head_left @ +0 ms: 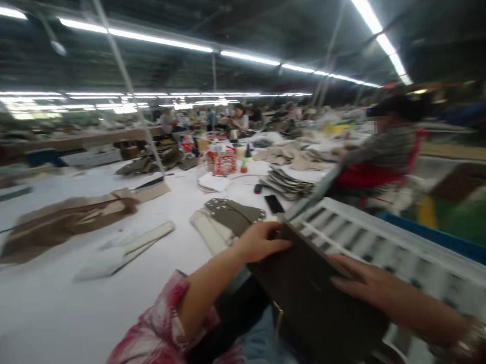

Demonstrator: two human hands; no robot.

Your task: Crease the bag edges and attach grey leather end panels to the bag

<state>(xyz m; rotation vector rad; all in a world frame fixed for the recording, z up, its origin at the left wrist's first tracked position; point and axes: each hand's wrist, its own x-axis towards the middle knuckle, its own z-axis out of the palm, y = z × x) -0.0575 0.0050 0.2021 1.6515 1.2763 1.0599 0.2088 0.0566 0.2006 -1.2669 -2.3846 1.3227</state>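
A dark brown flat panel (314, 303), perhaps fabric or leather, is tilted over my lap. At its upper left corner my left hand (260, 242) pinches the edge, thumb on the face. My right hand (364, 281) grips the right edge, fingers over the near face and part of the hand behind. Close beyond my left hand lie an olive cut piece with notched edges (236, 210) and a pale strip (205, 233). A black phone (274, 203) rests on the white table (159, 295).
A white slatted crate (352, 241) stands at my right. Brown sheets (74, 220) and pale strips (136, 244) lie on the left. Farther back are stacked olive pieces (286, 184), a red patterned bag (223, 160) and a small bottle (243, 165). A seated co-worker (383, 147) is at right.
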